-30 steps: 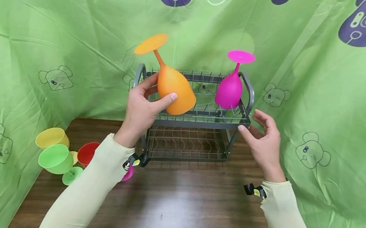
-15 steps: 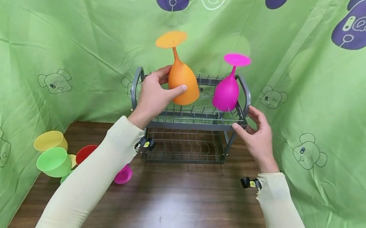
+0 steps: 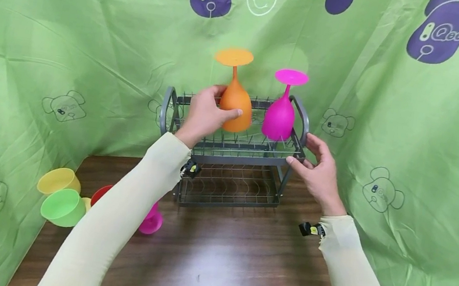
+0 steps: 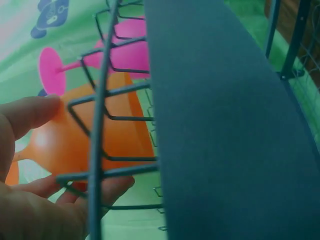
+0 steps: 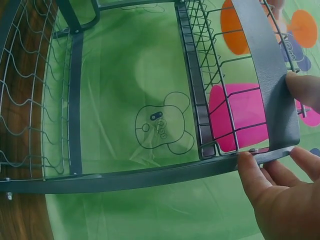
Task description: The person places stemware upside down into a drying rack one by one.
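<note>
The left hand [image 3: 208,114] grips the inverted orange goblet [image 3: 237,99] at twelve o'clock of the dish rack [image 3: 245,158], seemingly for a rim-down stance, while the right hand [image 3: 321,175] clasps the four-o'clock corner, presumably for steadiness.

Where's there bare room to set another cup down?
The brown wood is bare before the rack, between the sleeves; the lower shelf looks bare too. It's crowded at left: yellow cup, green cup, red cup.

Left hand [image 3: 206,114] gripped the orange goblet [image 3: 238,96], base up, at the top of the rack [image 3: 245,159]; pink goblet [image 3: 280,117] stood upturned alongside, right hand [image 3: 320,174] clasping the corner!
</note>
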`<state>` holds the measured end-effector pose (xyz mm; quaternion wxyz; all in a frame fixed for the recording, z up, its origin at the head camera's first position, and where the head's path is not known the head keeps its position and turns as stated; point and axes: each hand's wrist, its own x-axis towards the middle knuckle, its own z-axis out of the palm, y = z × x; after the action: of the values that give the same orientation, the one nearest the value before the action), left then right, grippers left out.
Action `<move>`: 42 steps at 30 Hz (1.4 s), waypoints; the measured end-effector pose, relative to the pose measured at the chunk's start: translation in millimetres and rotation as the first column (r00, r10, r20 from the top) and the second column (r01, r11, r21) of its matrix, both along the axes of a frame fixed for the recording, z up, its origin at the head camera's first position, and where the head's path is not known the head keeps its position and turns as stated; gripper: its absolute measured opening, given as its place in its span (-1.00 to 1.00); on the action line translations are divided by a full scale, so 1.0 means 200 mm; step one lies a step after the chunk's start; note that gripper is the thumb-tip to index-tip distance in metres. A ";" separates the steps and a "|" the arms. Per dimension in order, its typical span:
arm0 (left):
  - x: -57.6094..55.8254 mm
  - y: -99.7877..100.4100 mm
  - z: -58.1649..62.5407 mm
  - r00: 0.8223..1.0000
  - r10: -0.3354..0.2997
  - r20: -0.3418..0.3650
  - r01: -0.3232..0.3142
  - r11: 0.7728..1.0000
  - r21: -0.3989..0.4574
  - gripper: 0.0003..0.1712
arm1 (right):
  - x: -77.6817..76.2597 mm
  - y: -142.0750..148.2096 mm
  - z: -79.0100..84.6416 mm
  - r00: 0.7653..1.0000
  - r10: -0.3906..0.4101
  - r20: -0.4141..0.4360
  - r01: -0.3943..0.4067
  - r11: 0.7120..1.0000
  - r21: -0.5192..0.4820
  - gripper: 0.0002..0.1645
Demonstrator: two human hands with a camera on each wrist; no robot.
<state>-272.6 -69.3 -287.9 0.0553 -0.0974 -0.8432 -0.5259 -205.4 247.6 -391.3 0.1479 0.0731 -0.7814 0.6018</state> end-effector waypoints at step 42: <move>-0.09 0.07 -0.07 0.998 -0.042 0.057 0.052 0.979 -0.195 -0.16 | 0.00 0.01 -0.02 1.000 0.009 0.007 -0.009 1.000 0.013 -0.06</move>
<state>-291.4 -55.6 -302.9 0.0108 -0.1087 -0.8896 -0.4434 -205.6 249.0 -395.9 0.1420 0.0757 -0.7854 0.5977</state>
